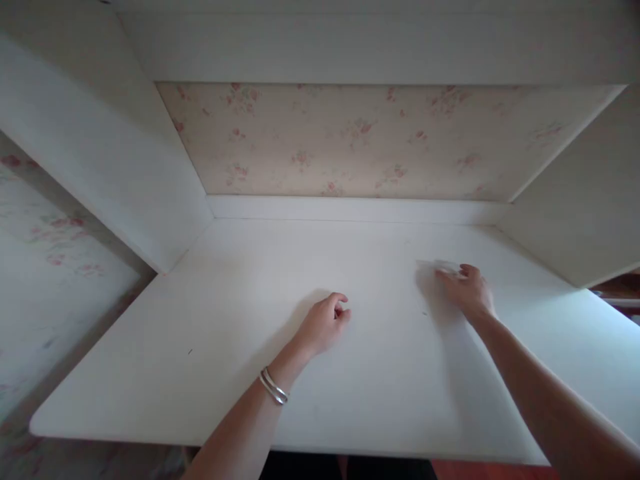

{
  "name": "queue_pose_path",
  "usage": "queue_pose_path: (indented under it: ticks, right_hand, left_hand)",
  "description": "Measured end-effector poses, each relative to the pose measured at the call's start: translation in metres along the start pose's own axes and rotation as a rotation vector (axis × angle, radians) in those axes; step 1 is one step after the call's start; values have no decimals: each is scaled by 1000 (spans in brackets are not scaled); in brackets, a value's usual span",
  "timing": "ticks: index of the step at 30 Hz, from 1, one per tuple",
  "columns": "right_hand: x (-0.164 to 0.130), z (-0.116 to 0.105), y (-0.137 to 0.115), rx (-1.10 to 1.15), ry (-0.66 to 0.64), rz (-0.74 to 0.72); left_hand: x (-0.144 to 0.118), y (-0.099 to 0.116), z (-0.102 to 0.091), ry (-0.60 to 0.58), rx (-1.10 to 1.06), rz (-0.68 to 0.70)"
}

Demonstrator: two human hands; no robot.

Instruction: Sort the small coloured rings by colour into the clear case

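Fingers of the right hand (pixel 466 288) press a blurred white cloth (pixel 440 268) on the desk (pixel 200 347); left hand (pixel 324 323) rests loosely curled; wiping seems unfinished.

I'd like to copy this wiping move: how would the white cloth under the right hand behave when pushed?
The cloth is blurred, so this is tentative. It looks thin and flat beneath the right hand, so probably floppy and light. On the smooth white desk it would likely slide easily, perhaps bunching.

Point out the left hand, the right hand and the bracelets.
left hand (pixel 324 323), head view, on the back of the loosely curled hand.
right hand (pixel 466 290), head view, on the back of the hand.
bracelets (pixel 273 387), head view, on the bands at the left wrist.
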State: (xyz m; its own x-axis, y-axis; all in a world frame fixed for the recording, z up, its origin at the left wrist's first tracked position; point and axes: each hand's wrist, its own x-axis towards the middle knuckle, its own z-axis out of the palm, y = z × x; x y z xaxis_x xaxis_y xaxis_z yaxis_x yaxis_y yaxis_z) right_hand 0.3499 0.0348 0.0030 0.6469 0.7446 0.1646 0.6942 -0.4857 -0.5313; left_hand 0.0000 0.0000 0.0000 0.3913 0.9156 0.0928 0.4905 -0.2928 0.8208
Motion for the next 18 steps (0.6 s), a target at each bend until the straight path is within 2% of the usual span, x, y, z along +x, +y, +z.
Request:
queue_pose_path:
  ticks: [5,9,11,13,18]
  right_hand:
    - [-60,22,-50,263,-126,-134]
    - [-122,44,-93,539,-349,-247]
    - [-146,48,-108,602,-417,-318]
    - [-161,48,-117,641,-475,-398]
    - [-169,40,-119,624,-468,-491]
  left_hand:
    - [0,-2,6,55,-77,-39]
    - [0,-2,7,111,-185,-93]
    - [0,-1,6,109,-254,-101]
    - [1,-1,6,106,-313,-97]
    - [1,0,6,107,-346,-108]
